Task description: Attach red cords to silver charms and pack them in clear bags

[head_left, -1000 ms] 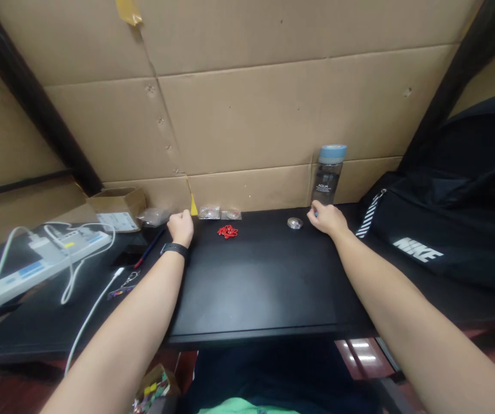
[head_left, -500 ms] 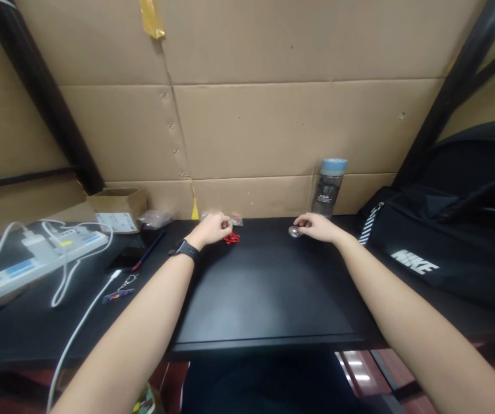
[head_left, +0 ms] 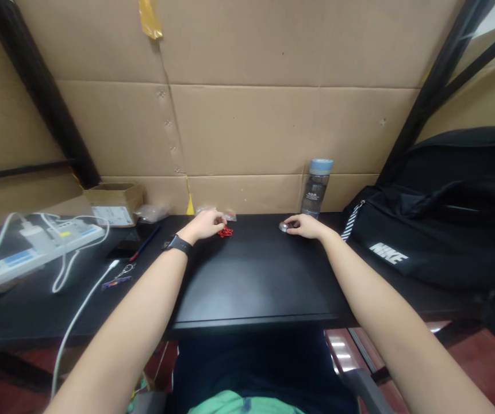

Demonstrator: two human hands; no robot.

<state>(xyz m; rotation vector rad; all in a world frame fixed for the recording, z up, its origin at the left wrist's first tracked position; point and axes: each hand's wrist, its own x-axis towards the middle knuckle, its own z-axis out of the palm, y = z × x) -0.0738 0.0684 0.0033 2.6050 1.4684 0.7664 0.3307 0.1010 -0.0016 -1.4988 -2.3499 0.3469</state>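
Observation:
Near the back of the black table, my left hand point(head_left: 206, 224), with a dark watch on its wrist, is closed in a pinch at a small bundle of red cord point(head_left: 226, 232). The cord lies on the tabletop, and part of it is hidden by the fingers. Farther right, my right hand point(head_left: 308, 226) has its thumb and fingers closed on the edge of a small round silvery metal disc point(head_left: 284, 227), low at the table surface. What the disc is exactly is too small to tell. Small clear plastic packets point(head_left: 230, 215) lie just behind my left hand.
A water bottle with a blue lid point(head_left: 315, 190) stands behind my right hand. To the right sits a black bag point(head_left: 406, 230). On the left are a white power strip point(head_left: 35, 259) with cables, an open cardboard box point(head_left: 115, 204), a pen point(head_left: 146, 242) and a keychain point(head_left: 118, 282).
The view has shifted a little, so everything sits slightly farther left, and a green garment shows at the bottom. Both hands keep their places at the red cord and the metal disc.

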